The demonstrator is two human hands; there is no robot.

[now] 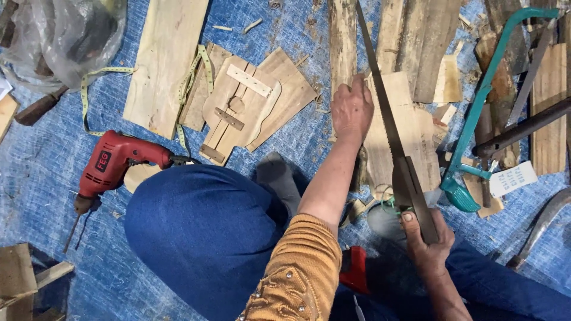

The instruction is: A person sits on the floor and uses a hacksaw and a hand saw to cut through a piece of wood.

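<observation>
My left hand point(352, 109) presses down on a pale wooden board point(404, 128) lying on the blue tarp, its fingers at the board's far left edge. My right hand point(427, 241) grips the dark handle of a long hand saw point(386, 113). The saw blade runs up and to the left across the board, right beside my left hand's fingers. My knee in blue cloth point(202, 232) and a grey-socked foot point(279, 178) sit just left of the board.
A red electric drill point(116, 163) lies left of my knee. A cut plywood shape point(241, 104), a yellow tape measure point(190, 83) and a plank point(163, 56) lie beyond it. A teal hacksaw point(476, 119) and several planks lie at the right. A plastic bag point(59, 32) sits top left.
</observation>
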